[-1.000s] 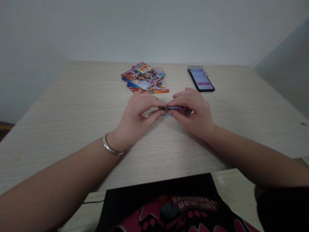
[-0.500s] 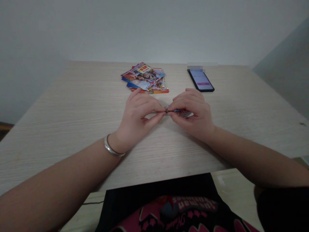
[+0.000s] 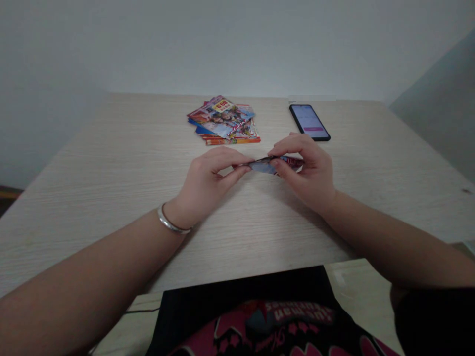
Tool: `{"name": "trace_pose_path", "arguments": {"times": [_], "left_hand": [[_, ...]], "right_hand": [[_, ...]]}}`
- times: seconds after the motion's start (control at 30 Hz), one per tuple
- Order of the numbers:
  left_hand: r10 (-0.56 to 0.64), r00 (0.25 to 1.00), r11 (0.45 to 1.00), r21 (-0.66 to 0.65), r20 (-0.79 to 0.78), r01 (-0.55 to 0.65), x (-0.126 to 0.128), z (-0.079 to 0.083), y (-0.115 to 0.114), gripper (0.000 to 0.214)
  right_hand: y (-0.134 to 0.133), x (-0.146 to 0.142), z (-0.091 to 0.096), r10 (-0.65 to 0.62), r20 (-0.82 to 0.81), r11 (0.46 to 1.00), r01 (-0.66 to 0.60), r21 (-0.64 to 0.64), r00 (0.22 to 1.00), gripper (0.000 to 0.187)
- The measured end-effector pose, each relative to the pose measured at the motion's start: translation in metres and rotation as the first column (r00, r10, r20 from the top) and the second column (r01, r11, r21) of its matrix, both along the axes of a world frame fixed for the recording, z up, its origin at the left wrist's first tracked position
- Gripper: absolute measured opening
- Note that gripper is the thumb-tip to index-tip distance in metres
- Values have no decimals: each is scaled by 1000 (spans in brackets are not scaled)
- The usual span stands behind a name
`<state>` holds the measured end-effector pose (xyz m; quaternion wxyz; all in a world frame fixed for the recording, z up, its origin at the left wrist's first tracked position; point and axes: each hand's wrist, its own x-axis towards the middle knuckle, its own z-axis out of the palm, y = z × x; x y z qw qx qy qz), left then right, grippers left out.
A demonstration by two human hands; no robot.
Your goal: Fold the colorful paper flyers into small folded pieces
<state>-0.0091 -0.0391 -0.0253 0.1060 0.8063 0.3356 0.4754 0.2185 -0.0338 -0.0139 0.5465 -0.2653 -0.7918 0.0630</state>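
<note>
Just above the table's middle, a small folded piece of printed paper (image 3: 262, 166) in blue, white and red is held between both hands. My left hand (image 3: 211, 180) pinches its left end between thumb and fingers. On the other end, my right hand (image 3: 306, 170) is closed, its thumb on the near face and its fingers behind. Part of the paper's right side is covered by the right hand. Behind the left hand lies a fanned pile of colourful printed leaflets (image 3: 226, 121), the top one showing a yellow price label.
A smartphone (image 3: 310, 122) with a lit screen and dark case lies at the back right, close beyond the right hand. The pale wooden table (image 3: 111, 163) meets a plain wall (image 3: 237, 44) at its far edge.
My hands have moved slightly apart, the right one to the right. The folded paper is tilted so that more of its printed face shows between them.
</note>
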Motion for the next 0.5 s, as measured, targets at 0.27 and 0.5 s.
{"name": "trace_pose_path", "arguments": {"times": [0.27,0.5], "left_hand": [[-18,1000,1000,9,-15,18,2,3,-2,8],[-8,998,1000,9,-55,9,1,2,-1,9]], "right_hand": [[0,-1,2,-59,92,996,53,75,994,6],[-1,1,4,-71,147,994,57,95,987,5]]}}
